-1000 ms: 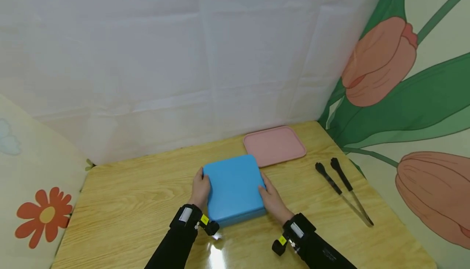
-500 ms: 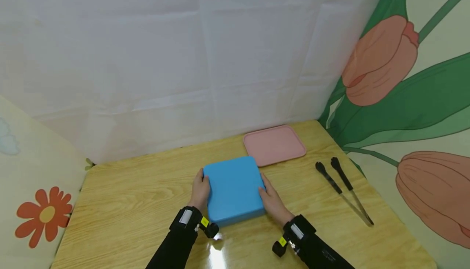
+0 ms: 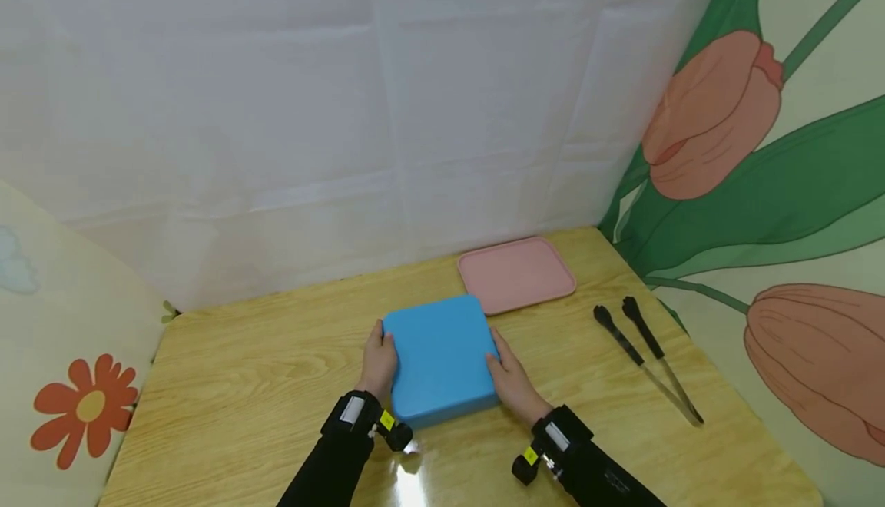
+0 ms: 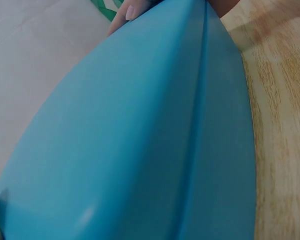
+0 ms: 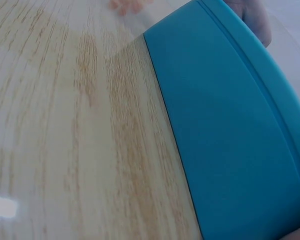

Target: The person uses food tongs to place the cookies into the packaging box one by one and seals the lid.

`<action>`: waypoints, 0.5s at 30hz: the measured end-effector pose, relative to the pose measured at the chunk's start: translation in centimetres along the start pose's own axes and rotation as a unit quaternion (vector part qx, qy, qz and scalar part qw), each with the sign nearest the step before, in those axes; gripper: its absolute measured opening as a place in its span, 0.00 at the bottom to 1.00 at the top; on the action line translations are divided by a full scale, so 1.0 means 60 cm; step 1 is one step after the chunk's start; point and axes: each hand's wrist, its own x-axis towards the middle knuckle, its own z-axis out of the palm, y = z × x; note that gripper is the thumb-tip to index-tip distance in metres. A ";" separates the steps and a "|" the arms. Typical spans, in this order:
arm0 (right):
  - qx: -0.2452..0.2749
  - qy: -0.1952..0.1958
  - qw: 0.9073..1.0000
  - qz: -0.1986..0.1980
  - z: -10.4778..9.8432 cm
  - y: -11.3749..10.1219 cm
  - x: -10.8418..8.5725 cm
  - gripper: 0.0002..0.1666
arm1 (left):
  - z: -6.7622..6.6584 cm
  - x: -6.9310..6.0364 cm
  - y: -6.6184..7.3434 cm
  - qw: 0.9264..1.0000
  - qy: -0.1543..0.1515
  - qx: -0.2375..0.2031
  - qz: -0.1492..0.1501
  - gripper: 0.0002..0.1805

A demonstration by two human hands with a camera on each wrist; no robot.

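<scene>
A blue square lidded box (image 3: 442, 357) sits on the wooden table, and a seam between lid and base runs along its side (image 5: 220, 130). My left hand (image 3: 378, 359) holds the left side, thumb by the top edge; its other fingers are mostly hidden behind the box. On the opposite side, my right hand (image 3: 513, 380) grips the box, its thumb at the lid's edge. In the left wrist view the box's lid (image 4: 105, 120) fills most of the picture, with right-hand fingers (image 4: 135, 9) at the far corner. The lid is on, so the inside is hidden.
Behind the box, near its far right corner, lies a pink rectangular tray (image 3: 517, 275). Black-and-metal tongs (image 3: 650, 361) rest spread on the table (image 3: 256, 384) at the right. A white cloth (image 3: 311, 107) hangs along the back edge, with flower-patterned panels (image 3: 733, 246) at the sides.
</scene>
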 end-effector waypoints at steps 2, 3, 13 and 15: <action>-0.001 -0.002 1.000 -0.003 0.000 0.001 0.000 0.32 | -0.001 0.000 -0.001 1.000 -0.003 0.000 -0.003 0.29; -0.001 -0.004 1.000 -0.003 0.000 0.001 0.000 0.32 | -0.002 0.000 -0.002 1.000 -0.005 0.001 -0.005 0.29; 0.010 -0.014 1.000 0.013 -0.013 0.005 0.001 0.34 | -0.002 -0.012 -0.012 0.999 -0.010 0.047 -0.002 0.31; -0.003 0.000 1.000 0.011 -0.022 -0.002 0.001 0.34 | -0.005 -0.017 -0.011 0.995 0.003 0.101 0.027 0.32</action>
